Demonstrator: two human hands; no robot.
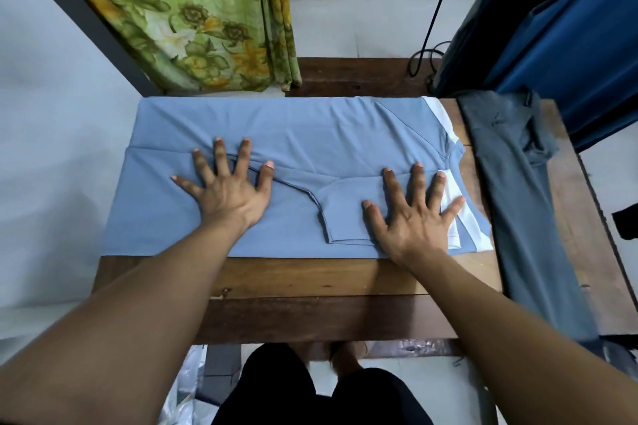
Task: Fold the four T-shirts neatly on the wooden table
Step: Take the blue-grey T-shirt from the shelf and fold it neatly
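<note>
Blue-grey T-shirt (276, 128) lies flat across a wooden surface (310, 279), partly folded, with its collar end just past the right fingertips. The left hand (228, 193) presses palm-down on the shirt's body, its fingers (241, 157) straight, spread wide apart and holding nothing. The right hand (414, 221) presses flat near the collar end, its fingers (416, 181) also straight and fanned out; the outermost two rest on a white panel (450, 186) of the shirt. Between the two thumbs, a sleeve (345, 214) lies folded inward over the body, its hem toward the wrists. Bare wood shows behind the wrists. Beyond the right little finger, a grey garment (518, 217) lies in a long strip beside the shirt. Past the fingertips, a green and yellow floral curtain (207, 17) hangs ahead of the left hand, and dark blue cloth (569, 28) ahead of the right.
</note>
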